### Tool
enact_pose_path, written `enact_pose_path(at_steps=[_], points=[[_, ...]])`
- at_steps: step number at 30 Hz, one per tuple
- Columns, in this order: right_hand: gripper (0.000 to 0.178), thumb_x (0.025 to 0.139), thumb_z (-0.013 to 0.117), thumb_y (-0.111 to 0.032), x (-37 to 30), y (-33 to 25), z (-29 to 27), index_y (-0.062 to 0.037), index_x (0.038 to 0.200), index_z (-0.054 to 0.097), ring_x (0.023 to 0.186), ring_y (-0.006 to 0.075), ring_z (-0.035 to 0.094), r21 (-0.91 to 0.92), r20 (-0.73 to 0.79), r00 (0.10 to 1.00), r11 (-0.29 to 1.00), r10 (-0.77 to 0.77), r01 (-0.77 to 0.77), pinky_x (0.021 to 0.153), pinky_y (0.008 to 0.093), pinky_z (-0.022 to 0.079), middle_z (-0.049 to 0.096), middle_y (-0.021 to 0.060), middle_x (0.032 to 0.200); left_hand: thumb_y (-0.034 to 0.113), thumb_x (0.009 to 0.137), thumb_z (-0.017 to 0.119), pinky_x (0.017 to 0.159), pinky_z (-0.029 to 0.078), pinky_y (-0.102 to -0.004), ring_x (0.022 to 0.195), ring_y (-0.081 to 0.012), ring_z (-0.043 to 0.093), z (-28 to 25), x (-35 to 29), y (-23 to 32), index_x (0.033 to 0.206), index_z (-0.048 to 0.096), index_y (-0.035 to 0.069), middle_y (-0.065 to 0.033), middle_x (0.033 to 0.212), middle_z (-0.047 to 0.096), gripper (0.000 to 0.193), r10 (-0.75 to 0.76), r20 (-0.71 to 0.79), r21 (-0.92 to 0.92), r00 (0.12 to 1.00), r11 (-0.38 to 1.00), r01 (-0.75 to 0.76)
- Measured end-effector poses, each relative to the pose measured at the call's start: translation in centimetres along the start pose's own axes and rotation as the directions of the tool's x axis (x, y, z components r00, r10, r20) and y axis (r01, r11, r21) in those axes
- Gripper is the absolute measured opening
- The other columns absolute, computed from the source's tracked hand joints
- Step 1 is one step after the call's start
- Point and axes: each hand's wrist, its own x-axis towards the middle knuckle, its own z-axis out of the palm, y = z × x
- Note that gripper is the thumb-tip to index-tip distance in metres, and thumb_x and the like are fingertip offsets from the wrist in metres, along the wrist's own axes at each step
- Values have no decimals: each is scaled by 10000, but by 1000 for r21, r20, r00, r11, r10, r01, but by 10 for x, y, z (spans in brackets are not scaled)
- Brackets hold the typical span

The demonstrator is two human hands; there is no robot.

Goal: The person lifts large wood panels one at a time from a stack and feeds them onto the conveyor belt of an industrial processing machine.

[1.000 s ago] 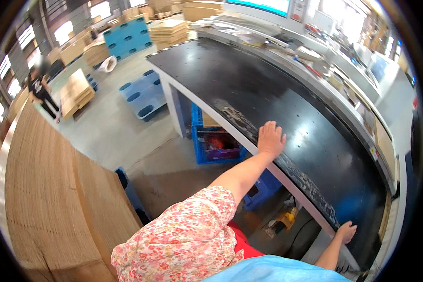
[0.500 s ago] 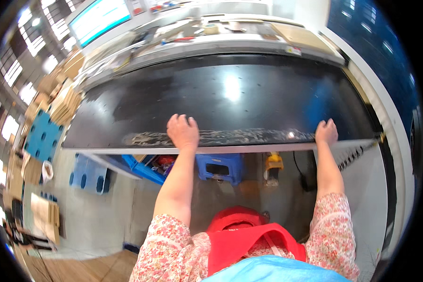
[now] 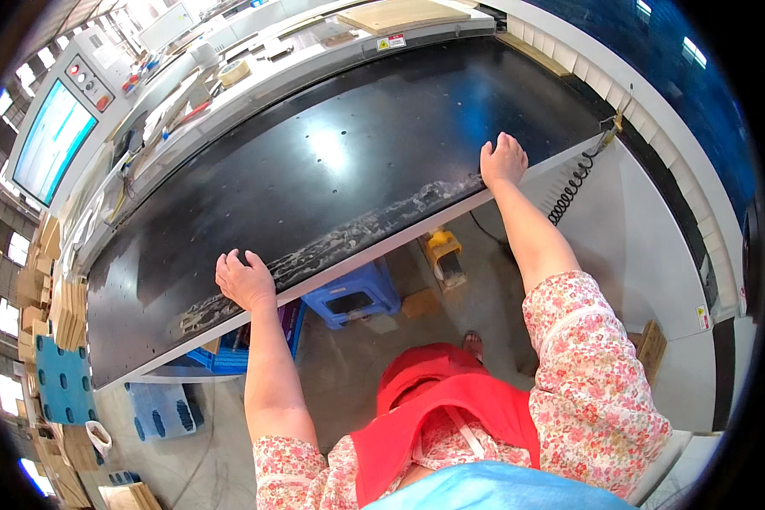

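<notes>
Black table (image 3: 229, 208): we see it across the middle of the frame, with pale marks along its near edge.
Left hand (image 3: 248, 282): we find it to the left of the centre, resting at the table edge, fingers bent and a little apart.
Right hand (image 3: 504, 161): we find it at upper right of centre, at the same edge, fingers bent, slightly apart.
Under the table: we notice a blue stool (image 3: 344, 286) and, to its right, a yellow pedal (image 3: 441, 243).
</notes>
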Motion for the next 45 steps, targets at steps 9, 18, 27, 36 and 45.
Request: enact_pose_path(at_steps=[9, 18, 27, 36, 45], points=[[420, 900, 454, -343, 1, -3, 4, -125, 1256, 501, 1263, 208, 399, -36, 37, 999, 999, 22, -20, 1064, 403, 274, 470, 36, 1327, 279, 836, 581, 966, 373, -418, 1186, -288, 433, 1, 1, -4, 1084, 608, 98, -93, 1258, 504, 308, -12, -7, -3, 1000, 1000, 12], [377, 895, 453, -315, 2, 2, 10, -113, 1204, 527, 1233, 210, 418, 1, -54, 999, 1000, -5, 5, 1043, 434, 288, 491, 40, 1282, 265, 829, 588, 963, 375, -416, 1177, -289, 438, -1, 1, -1, 1068, 615, 100, -94, 1246, 510, 291, -7, -9, -10, 1000, 1000, 6], [407, 901, 456, -332, 2, -1, 5, -127, 1247, 520, 1246, 208, 422, -46, 22, 1000, 999, 18, -17, 1054, 401, 294, 485, 39, 1317, 275, 831, 582, 963, 374, -424, 1177, -297, 440, 3, 1, -5, 1068, 614, 100, -98, 1251, 509, 296, 1, -3, -18, 1000, 1000, -1], [383, 891, 468, -321, 3, 4, 12, -122, 1213, 521, 1239, 203, 419, -15, -23, 1000, 1000, 4, -4, 1036, 424, 300, 486, 47, 1295, 269, 833, 577, 968, 359, -425, 1185, -291, 421, 1, 1, -3, 1071, 615, 95, -99, 1247, 499, 297, 10, -2, -41, 1000, 999, -10], [384, 894, 452, -318, 6, 7, 11, -112, 1209, 529, 1242, 203, 421, -25, -14, 1000, 1000, -8, 7, 1038, 420, 302, 481, 41, 1310, 258, 835, 569, 974, 354, -430, 1195, -294, 418, 0, 0, -1, 1047, 630, 84, -109, 1251, 499, 281, 6, -22, -63, 1000, 998, -7]])
